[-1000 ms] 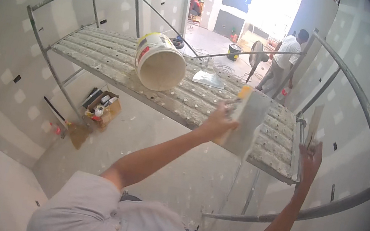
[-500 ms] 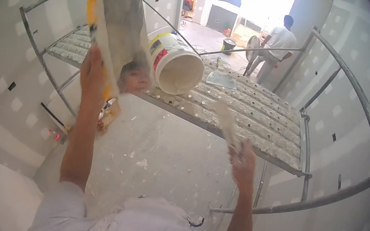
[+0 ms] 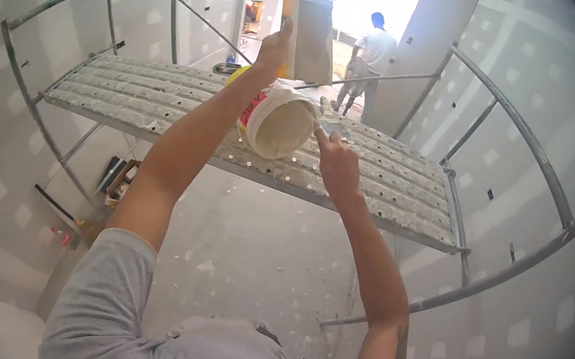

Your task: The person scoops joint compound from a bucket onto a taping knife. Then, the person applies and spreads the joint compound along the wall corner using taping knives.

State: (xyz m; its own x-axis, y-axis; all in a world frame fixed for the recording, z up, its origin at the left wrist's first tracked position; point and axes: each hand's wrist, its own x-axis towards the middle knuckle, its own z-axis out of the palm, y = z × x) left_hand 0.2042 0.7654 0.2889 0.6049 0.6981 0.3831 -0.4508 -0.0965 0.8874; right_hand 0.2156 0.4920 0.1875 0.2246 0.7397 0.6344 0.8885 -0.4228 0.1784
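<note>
While right hand (image 3: 340,164) hovers, bucket (image 3: 279,124) lies just left.

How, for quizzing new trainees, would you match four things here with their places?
Things:
1. bucket
2. broad flat tool with a yellow edge
3. co-worker
4. right hand

Places:
A. held up in the left hand
B. just right of the bucket's mouth
C. on the ribbed platform
D. standing beyond the platform

Pairs: 1-C, 2-A, 3-D, 4-B
</note>
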